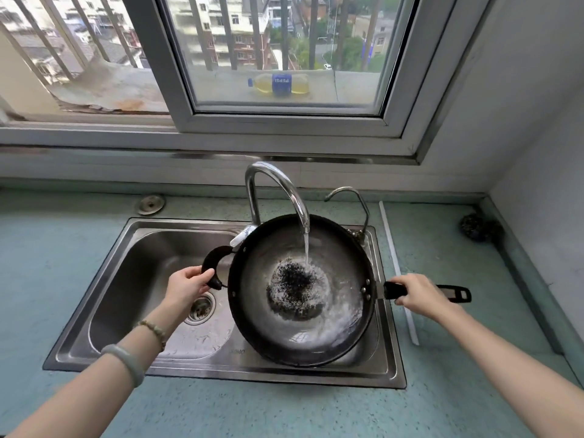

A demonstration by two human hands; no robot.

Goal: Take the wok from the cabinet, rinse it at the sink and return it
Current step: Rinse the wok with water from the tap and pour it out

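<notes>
A dark round wok (335, 270) hangs over the right part of the steel double sink (126, 245). Water runs from the tall chrome tap (278, 188) into the wok and pools, frothing, at its bottom. My left hand (186, 287) grips the small black loop handle on the wok's left rim. My right hand (417, 294) grips the long black handle on its right side, whose end sticks out past my fingers.
A thin second tap (354, 197) stands behind the wok at the right. The left basin has a drain strainer (200, 309). A teal countertop (47, 263) surrounds the sink, with a dark scrubber (474, 227) near the right wall. A bottle (279, 85) lies on the ledge outside the window.
</notes>
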